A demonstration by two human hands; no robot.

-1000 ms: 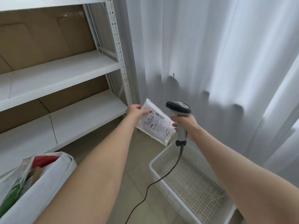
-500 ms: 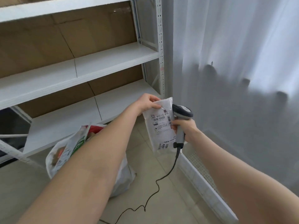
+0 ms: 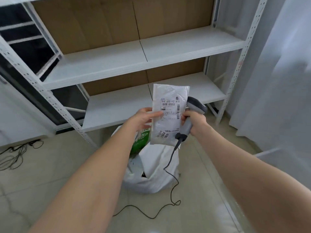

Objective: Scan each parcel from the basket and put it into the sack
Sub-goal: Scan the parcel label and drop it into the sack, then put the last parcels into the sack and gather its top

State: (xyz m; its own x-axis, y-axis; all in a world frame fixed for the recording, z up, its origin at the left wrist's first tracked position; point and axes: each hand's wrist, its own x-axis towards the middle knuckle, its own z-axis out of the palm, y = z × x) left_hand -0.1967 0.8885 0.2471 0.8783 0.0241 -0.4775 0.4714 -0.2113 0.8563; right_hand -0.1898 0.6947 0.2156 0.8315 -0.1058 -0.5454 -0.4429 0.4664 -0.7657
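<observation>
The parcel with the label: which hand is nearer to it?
Left. The left hand holds the parcel by its left edge, thumb on its front. The right hand grips the scanner just beside the parcel's right edge.

Soft daylight from right, wide-angle bending, slight blur

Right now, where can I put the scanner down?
The middle shelf and the lower shelf behind the parcel are bare. So is the floor between the sack and the black cords. The scanner cable crowds the sack's right.
</observation>
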